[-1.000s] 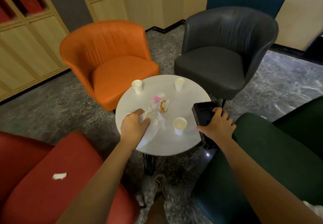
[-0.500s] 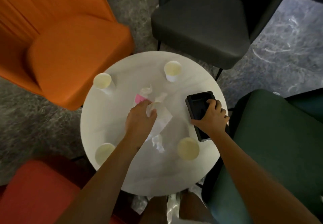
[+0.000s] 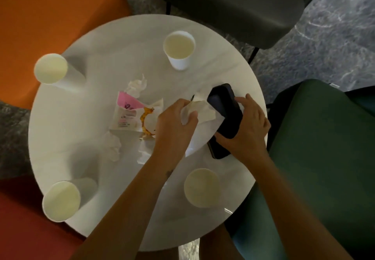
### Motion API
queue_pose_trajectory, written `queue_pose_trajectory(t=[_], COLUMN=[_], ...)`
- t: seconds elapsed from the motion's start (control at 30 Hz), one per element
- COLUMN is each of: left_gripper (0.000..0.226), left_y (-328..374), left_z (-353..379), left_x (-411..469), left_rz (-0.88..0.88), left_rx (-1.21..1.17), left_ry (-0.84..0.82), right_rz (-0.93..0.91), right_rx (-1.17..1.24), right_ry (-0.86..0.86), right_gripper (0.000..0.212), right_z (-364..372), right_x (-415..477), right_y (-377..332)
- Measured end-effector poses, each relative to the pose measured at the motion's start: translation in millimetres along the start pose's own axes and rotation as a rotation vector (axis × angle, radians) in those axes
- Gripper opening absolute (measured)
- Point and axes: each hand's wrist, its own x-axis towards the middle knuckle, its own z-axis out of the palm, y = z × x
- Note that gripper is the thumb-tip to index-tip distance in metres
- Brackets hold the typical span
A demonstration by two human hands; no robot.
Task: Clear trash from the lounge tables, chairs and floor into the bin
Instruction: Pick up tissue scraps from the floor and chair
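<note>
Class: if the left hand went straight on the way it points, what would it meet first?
Probably the black container gripped by the right hand: the left hand, holding white paper, points straight at it. Depth is unclear.

The tabletop (image 3: 85, 130) is looking smooth, faintly glossy; the cups (image 3: 178, 48) are showing matt paper, the bin (image 3: 225, 107) glossy plastic.

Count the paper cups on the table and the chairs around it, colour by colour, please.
Paper cups: 4
Orange chair: 1
Grey chair: 1
Green chair: 1
Red chair: 1
Total: 8
</note>
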Motion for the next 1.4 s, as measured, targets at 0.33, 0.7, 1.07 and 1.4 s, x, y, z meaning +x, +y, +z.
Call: queue_pose_trajectory(t=[0.33,0.7,1.07,1.4], left_gripper=[0.023,0.041,0.053,0.045], left_y=[25,6,-5,-41], left_z=[53,62,33,-47], left_x=[27,31,15,-17], left_rz=[-0.011,0.145,0.153,0.041], left_rx=[-0.081,0.558,0.363,0.272], left_ry=[-0.177,-0.003,0.100,0.287], right_rz=[-0.078,-0.224,-0.209,-0.347], right_rx=[0.095,-0.177,-0.223,0.001], right_ry=[-0.094,-0.193,-0.160,-0.124], right_gripper=[0.066,0.067,0.063,0.057], right_z=[-23,0,-2,9], right_x=[-6,0,-2,9], right_y=[9,17,1,-79])
